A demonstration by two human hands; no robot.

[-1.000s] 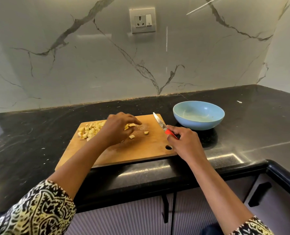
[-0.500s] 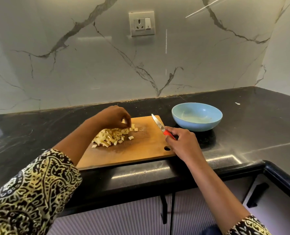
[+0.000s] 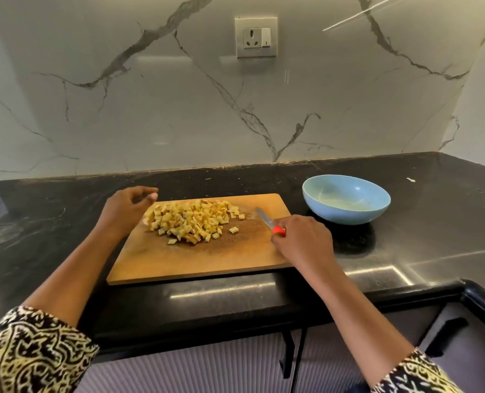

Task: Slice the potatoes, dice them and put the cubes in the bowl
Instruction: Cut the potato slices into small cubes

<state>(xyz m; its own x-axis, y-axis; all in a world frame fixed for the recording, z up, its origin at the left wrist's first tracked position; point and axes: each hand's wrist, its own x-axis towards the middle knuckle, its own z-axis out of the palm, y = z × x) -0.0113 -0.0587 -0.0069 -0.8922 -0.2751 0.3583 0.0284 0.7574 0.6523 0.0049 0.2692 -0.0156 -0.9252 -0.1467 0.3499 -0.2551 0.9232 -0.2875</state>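
L hand [image 3: 127, 208]: fingers loosely curled, thumb tip near fingertips, nothing seen in them (a bit blurred). Sits at far-L corner of the cutting board [image 3: 196, 259], just L of the heap; contact w/ board: cannot tell.

R hand [image 3: 303, 245]: fingers wrapped round red handle of the knife [image 3: 268, 221]. Blade bare, tip pointing away & L toward heap's R edge, not touching it.

Potato cubes [image 3: 191, 221]: one heap on far half of board, betw. the 2 hands, a few strays on its R side. No uncut potato in view.

Blue bowl [image 3: 346, 215]: on black counter [image 3: 434, 222], R of board & apart from it, looks empty.

Judgement: dicing done, transfer not started. Key relation: bowl lies R of heap, past the knife hand. R hand is nearer the bowl, L hand is behind the heap, so prob. sweep L→R or lift board w/ R short edge to bowl.
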